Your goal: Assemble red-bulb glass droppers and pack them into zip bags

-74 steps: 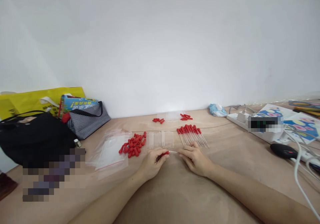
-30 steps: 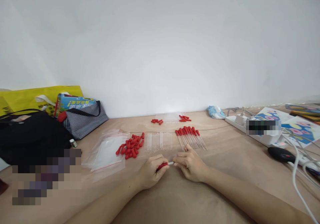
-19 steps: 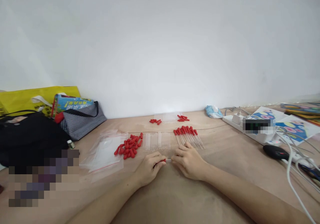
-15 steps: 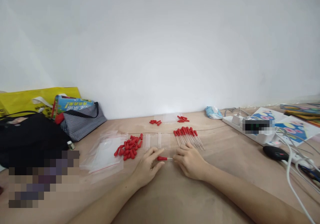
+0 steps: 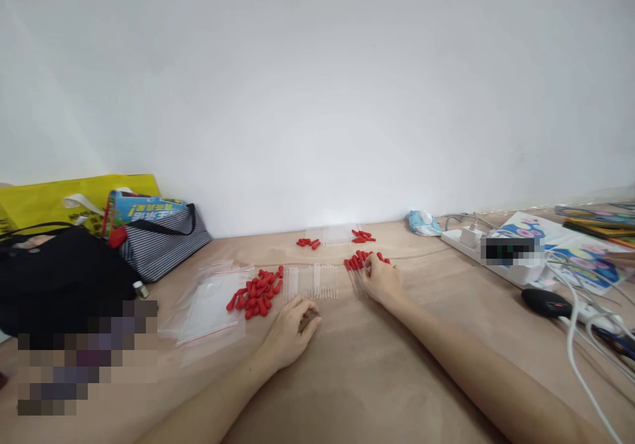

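Note:
My right hand [image 5: 383, 284] is at the row of droppers [image 5: 353, 265], which have red rubber bulbs and thin clear stems. Its fingers are closed at the row, apparently on a dropper, and cover several stems. My left hand [image 5: 292, 333] rests on the table with fingers bent and a gap between thumb and fingertips, holding nothing. Just beyond it lies a row of clear tubes [image 5: 317, 282]. To its left is a pile of loose red rubber bulbs [image 5: 256, 293].
Clear zip bags [image 5: 211, 305] lie left of the bulbs. Farther back are a smaller group of red bulbs [image 5: 308, 242] and more tubes [image 5: 337, 234]. A striped bag [image 5: 161, 245] stands at left. A power strip [image 5: 461, 242] and cables [image 5: 575, 338] occupy the right.
The dropper that lay between my hands has gone from there. My right hand has moved forward onto the dropper row. My left hand's fingers have curled in, with the hand otherwise nearly still.

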### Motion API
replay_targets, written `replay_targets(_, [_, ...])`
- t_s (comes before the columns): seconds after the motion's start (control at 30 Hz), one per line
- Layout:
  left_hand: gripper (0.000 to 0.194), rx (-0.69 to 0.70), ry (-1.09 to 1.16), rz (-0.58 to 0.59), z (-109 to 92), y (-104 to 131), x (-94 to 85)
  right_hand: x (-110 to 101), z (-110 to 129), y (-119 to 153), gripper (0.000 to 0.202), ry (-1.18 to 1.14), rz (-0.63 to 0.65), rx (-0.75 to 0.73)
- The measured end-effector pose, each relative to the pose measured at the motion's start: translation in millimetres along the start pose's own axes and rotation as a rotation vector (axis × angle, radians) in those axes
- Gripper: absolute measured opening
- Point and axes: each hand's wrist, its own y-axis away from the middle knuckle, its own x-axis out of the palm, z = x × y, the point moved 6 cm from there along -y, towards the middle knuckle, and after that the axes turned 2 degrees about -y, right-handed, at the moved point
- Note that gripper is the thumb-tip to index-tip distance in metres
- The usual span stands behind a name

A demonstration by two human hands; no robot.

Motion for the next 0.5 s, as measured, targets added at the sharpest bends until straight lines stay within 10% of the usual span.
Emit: replay_targets(0.5, [0.005, 0.003, 0.002, 0.006, 1.0, -1.9, 1.6, 2.6, 18.3, 6.1, 0.024, 0.031, 0.034, -0.111])
